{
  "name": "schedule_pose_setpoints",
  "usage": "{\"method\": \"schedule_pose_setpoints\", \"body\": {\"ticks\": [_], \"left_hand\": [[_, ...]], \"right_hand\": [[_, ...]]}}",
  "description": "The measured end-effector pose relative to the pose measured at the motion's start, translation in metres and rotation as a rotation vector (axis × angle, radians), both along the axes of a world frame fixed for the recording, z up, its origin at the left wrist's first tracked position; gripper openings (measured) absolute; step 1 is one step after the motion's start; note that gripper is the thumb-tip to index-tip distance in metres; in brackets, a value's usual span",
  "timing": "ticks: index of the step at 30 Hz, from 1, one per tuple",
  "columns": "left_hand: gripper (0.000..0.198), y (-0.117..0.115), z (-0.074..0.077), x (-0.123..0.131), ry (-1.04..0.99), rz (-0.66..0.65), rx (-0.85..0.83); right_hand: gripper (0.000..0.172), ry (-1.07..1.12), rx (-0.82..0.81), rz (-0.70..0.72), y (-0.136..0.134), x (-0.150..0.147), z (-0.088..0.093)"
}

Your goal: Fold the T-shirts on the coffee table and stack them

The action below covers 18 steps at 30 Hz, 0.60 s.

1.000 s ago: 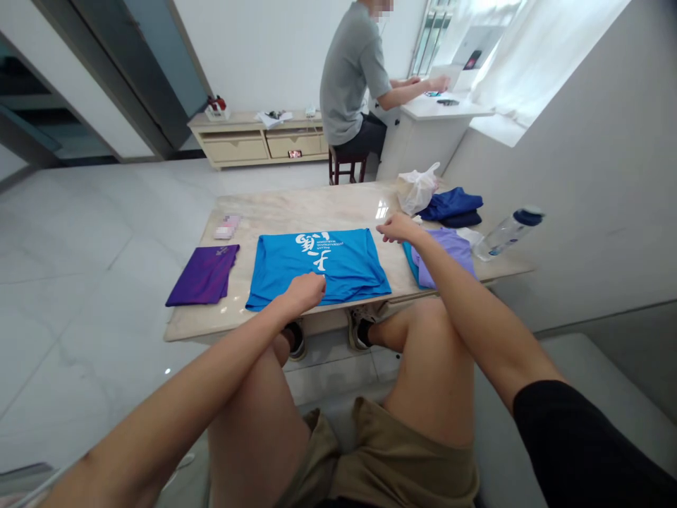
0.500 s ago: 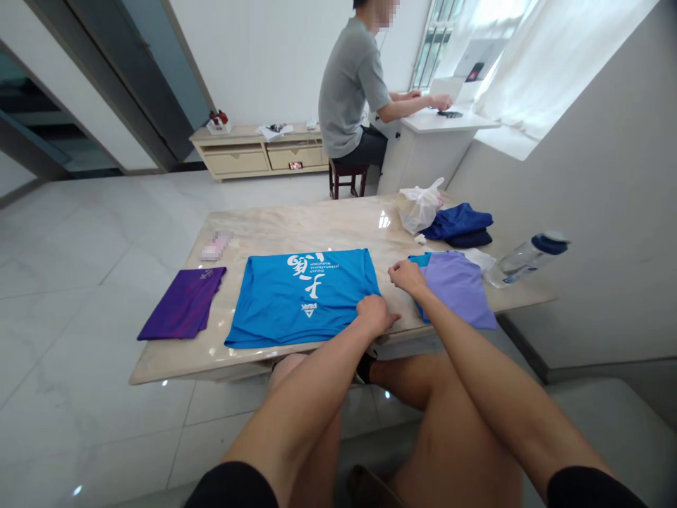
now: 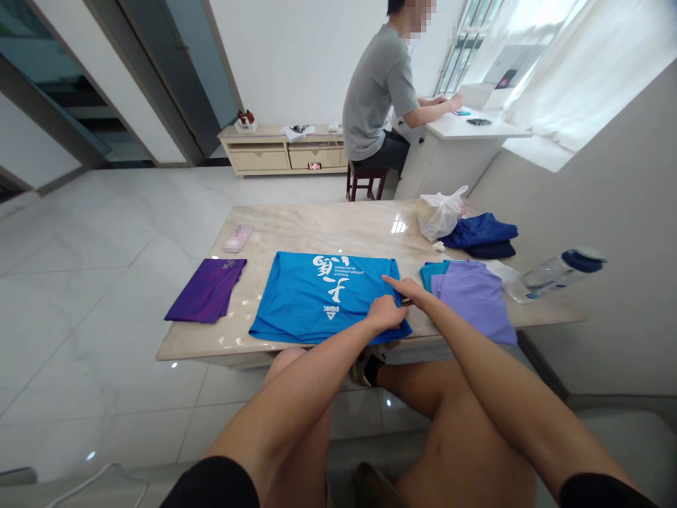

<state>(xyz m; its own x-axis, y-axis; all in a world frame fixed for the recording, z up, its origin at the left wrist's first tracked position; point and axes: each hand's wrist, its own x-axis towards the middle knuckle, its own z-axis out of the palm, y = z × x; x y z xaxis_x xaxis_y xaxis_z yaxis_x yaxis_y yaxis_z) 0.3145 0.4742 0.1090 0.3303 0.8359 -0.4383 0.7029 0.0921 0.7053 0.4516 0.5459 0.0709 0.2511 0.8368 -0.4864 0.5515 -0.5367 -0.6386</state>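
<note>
A blue T-shirt with white lettering lies folded into a flat rectangle on the marble-topped table. My left hand is closed on its right edge, near the front corner. Just beyond it, my right hand grips the same edge, forefinger stretched over the top of the fabric and the other fingers lower, partly hidden. To the left lies a folded purple garment. Right of my hands is a lavender garment with a teal piece showing beside it.
A white plastic bag, dark blue clothing and a tilted clear bottle stand at the table's right end. A small pinkish item lies at the back left. Beyond, a person in grey sits at a white desk.
My right hand has come left from the bare tabletop onto the T-shirt's right edge. My left hand stays at that edge, slightly shifted. The view has turned a little left.
</note>
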Motion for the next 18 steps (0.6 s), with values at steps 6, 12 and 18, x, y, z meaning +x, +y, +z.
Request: {"method": "schedule_pose_setpoints", "body": {"ticks": [6,12,18], "left_hand": [[0.017,-0.024,0.011,-0.029,-0.132,0.126,0.028],[0.031,-0.027,0.011,-0.092,-0.362,0.312,0.157],[0.030,-0.027,0.011,-0.153,-0.475,0.441,0.171]], "right_hand": [[0.029,-0.010,0.102,-0.022,0.012,-0.028,0.029],[0.033,0.047,0.205,0.053,0.034,-0.070,0.049],[0.035,-0.168,0.257,0.128,0.049,-0.119,0.055]]}}
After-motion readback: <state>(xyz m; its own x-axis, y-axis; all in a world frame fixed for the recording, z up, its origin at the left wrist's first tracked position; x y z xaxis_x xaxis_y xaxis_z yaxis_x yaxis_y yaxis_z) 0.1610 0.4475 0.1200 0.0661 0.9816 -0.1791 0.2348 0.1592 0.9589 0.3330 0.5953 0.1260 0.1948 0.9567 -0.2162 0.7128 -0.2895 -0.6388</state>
